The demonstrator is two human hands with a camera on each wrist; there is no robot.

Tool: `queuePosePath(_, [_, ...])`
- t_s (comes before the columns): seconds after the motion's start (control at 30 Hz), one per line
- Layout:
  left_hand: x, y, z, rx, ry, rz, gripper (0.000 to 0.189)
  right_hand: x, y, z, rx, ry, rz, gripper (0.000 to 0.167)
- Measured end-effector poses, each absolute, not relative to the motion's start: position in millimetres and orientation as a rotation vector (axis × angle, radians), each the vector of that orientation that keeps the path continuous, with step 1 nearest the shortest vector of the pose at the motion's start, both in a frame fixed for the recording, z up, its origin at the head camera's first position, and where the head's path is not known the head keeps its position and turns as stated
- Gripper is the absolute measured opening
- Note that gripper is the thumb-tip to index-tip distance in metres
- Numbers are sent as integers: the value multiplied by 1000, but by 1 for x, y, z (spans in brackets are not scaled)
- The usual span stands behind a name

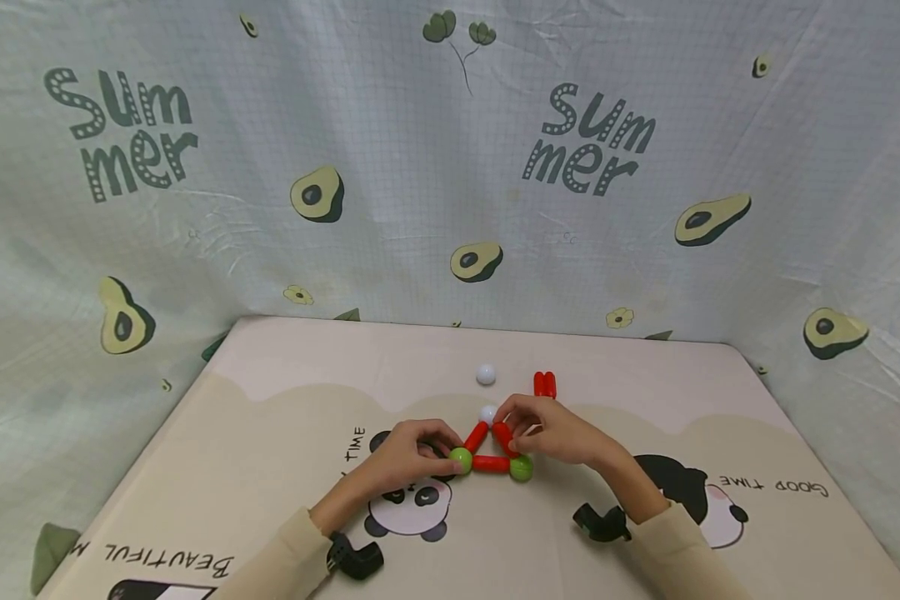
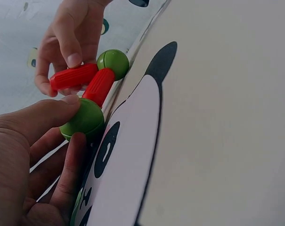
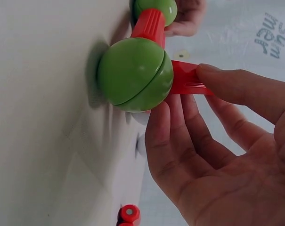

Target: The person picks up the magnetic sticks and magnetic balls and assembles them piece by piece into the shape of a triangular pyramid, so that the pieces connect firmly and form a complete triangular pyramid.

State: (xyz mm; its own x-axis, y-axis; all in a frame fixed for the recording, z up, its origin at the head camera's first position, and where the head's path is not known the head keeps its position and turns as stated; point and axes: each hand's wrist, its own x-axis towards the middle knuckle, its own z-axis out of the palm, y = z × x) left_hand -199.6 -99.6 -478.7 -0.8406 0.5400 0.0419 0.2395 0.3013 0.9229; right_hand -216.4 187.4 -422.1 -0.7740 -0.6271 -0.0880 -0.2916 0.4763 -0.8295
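Red rods and balls form a triangle-like shape on the table. My left hand (image 1: 414, 454) pinches the left green ball (image 1: 461, 460) between thumb and fingers. A red rod (image 1: 491, 464) joins that ball to a second green ball (image 1: 521, 469). From this second ball rises another red rod (image 3: 185, 77), which my right hand (image 1: 555, 429) grips with thumb and fingertips. A third red rod (image 1: 476, 436) slants from the left green ball toward a white ball (image 1: 487, 413) at the far corner. In the head view the right fingers lie close beside that white ball.
Beyond the shape, a loose white ball (image 1: 486, 374) sits on the table. Two red rods (image 1: 544, 383) lie side by side behind my right hand. The printed tabletop (image 1: 285, 467) ends at a hanging cloth (image 1: 397, 250) with avocado prints.
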Motion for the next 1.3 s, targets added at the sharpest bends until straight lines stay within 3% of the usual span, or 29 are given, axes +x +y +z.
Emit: queuePosePath(1.3, [-199, -101, -481, 727, 2295, 1553, 24, -213, 189, -423, -816, 2365, -1221, 29])
